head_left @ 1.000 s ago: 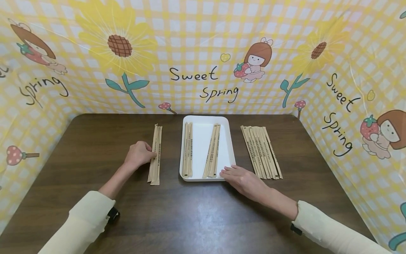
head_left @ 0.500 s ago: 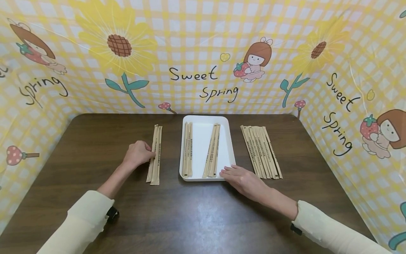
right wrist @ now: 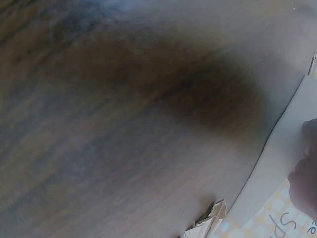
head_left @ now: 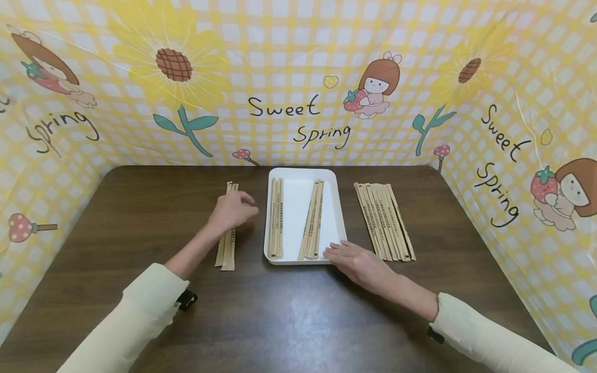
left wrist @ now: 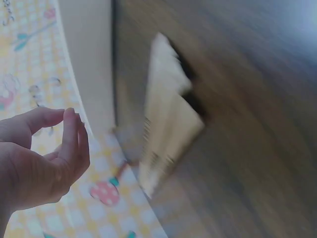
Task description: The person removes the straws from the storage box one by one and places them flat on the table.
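Having left their outer edge, your left grip (head_left: 231,211), loosely curled and empty, hangs above the wrapped sticks (head_left: 228,254) on the surface (head_left: 252,316) left of the tray (head_left: 296,212), suggesting their placement is done, while your right grip (head_left: 358,263), fingers extended, touches the tray's near corner.

Brown table (head_left: 298,326), white tray (head_left: 295,217), paper packets (head_left: 384,223)
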